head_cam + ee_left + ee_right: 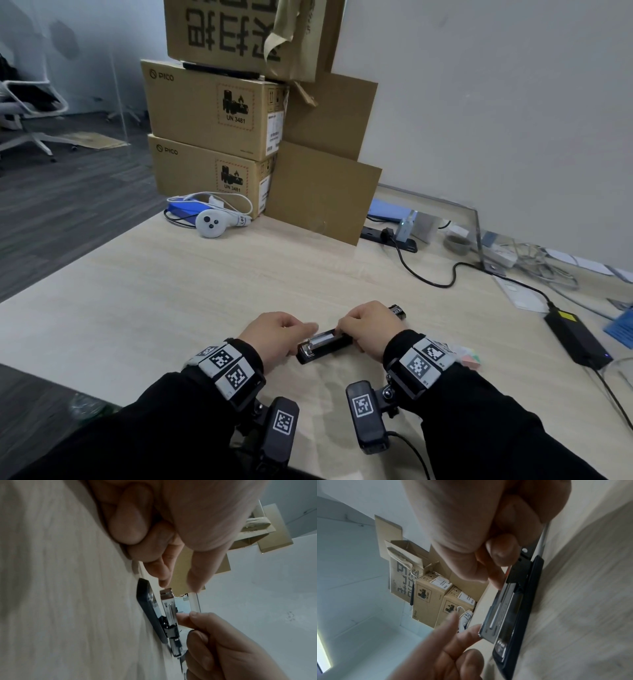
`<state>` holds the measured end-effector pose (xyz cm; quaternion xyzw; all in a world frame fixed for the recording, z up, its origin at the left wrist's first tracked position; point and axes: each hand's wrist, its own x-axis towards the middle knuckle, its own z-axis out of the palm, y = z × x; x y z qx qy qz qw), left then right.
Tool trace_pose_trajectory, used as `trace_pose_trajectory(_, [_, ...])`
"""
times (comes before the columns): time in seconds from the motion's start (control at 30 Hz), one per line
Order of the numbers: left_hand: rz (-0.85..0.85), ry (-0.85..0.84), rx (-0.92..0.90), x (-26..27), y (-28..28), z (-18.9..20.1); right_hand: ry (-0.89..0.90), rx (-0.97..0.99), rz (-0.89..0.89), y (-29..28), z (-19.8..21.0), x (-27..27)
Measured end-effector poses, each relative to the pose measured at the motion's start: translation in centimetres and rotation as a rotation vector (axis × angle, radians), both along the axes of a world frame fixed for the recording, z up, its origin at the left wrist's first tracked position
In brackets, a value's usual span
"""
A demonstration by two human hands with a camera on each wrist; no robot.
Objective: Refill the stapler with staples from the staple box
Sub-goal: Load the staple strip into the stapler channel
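Observation:
A black stapler (323, 346) lies opened flat on the table, its metal magazine (169, 609) facing up and its top arm (397, 310) swung back to the right. My right hand (349, 334) pinches the magazine's sides near the hinge (520, 566). My left hand (308, 330) hovers at the magazine's front end (485, 634), thumb and forefinger stretched out with nothing visible between them, and one fingertip (469, 632) touches that end. A small pink and green packet (469, 358), perhaps the staple box, shows behind my right wrist.
Stacked cardboard boxes (212, 102) stand at the back of the table, with a white controller (210, 224) in front of them. A power strip (387, 236), a black cable and a black power adapter (575, 339) lie to the right. The table's left edge (78, 257) runs diagonally.

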<state>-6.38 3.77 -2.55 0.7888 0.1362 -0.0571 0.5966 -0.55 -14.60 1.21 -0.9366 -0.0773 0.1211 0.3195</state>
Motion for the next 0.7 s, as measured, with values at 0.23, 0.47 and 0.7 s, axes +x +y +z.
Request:
trace_pose_trajectory(0.23, [0.194,0.15,-0.795,-0.7,0.2,2.3,-0.257,0.172,0.153,1.1,1.0,-3.2])
trace_pose_trajectory(0.47, [0.247,0.092,-1.02,-0.9,-0.4,3.8,-0.487,0.062,0.413,3.3,0.6,-5.4])
trace_pose_trajectory(0.7, [0.187,0.069,-0.966,-1.1,-1.2,3.9,-0.419,0.05,0.375,3.5,-0.1,-5.2])
